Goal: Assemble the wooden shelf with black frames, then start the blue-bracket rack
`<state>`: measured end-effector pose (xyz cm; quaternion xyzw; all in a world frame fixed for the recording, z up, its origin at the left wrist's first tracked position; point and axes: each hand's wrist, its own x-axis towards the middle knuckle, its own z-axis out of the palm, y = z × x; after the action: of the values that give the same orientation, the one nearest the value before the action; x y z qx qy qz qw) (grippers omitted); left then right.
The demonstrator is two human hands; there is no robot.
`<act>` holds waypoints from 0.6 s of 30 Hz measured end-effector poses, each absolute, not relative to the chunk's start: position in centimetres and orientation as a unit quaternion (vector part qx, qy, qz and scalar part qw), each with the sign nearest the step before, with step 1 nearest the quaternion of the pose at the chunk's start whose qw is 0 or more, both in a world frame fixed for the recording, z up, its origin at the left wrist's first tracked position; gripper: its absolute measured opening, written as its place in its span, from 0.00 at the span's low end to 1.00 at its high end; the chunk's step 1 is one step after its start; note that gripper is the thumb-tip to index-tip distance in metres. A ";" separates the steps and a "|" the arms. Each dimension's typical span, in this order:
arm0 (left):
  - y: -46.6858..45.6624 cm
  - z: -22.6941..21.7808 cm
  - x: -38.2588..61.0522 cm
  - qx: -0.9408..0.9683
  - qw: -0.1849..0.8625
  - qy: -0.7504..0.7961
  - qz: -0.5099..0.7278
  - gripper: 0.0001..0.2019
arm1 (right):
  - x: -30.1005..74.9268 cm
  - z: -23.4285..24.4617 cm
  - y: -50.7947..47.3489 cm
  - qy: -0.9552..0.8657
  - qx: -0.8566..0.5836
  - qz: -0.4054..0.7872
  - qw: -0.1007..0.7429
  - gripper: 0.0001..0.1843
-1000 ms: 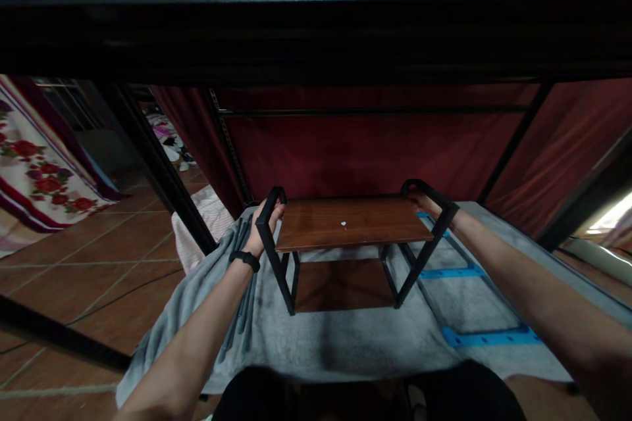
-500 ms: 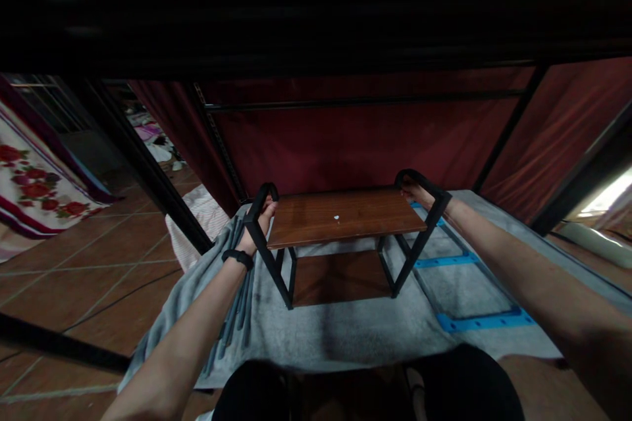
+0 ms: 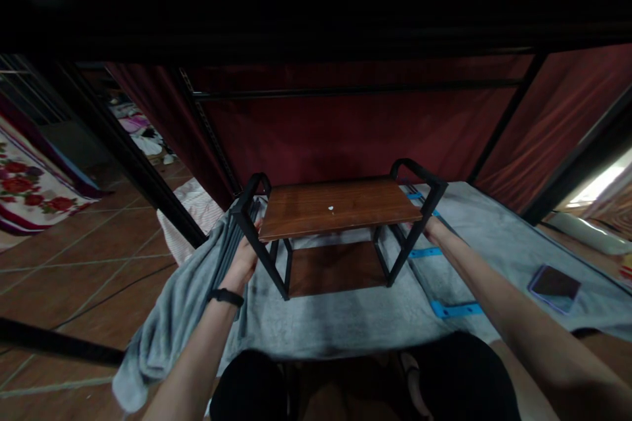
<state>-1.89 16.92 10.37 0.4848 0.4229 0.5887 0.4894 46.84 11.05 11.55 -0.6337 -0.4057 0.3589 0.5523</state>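
A small two-tier rack with brown wood-look boards and a black metal frame (image 3: 340, 204) stands upright on a grey cloth. A small white spot marks its upper board. At the rack's left side, my left hand (image 3: 245, 258) grips by the end of the upper board; the frame hides some of its fingers. My right hand (image 3: 428, 229) is at the opposite side, around the frame just below the curved handle, with its fingertips mostly hidden. A dark band (image 3: 226, 297) circles my left wrist.
Blue-and-grey frame pieces (image 3: 455, 309) lie right of the rack, and a phone (image 3: 555, 288) lies farther right. Bunched grey cloth (image 3: 170, 319) hangs at left. A dark beam (image 3: 316, 6) crosses overhead; black posts (image 3: 143, 164) and red curtains (image 3: 336, 135) surround the space.
Both hands have slid down from the rack's curved handles to about the level of the upper board. The view has shifted slightly, bringing the phone into sight. The rack stays in place.
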 end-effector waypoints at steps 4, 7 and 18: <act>12.3 3.4 -2.9 0.441 0.509 0.509 0.536 0.20 | 44.9 5.2 6.3 -0.342 -0.663 0.427 0.511 0.07; 9.2 -1.1 -2.8 0.400 0.504 0.550 0.532 0.21 | 43.4 1.3 3.6 -0.316 -0.670 0.462 0.488 0.02; 8.0 -4.7 -0.1 0.582 0.379 0.614 0.375 0.28 | 41.8 -6.3 3.5 -0.345 -0.697 0.460 0.427 0.05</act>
<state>-0.10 7.97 -4.66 0.5821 0.6138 0.3754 0.3789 41.84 3.52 -6.31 -0.6975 -0.3453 0.4601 0.4274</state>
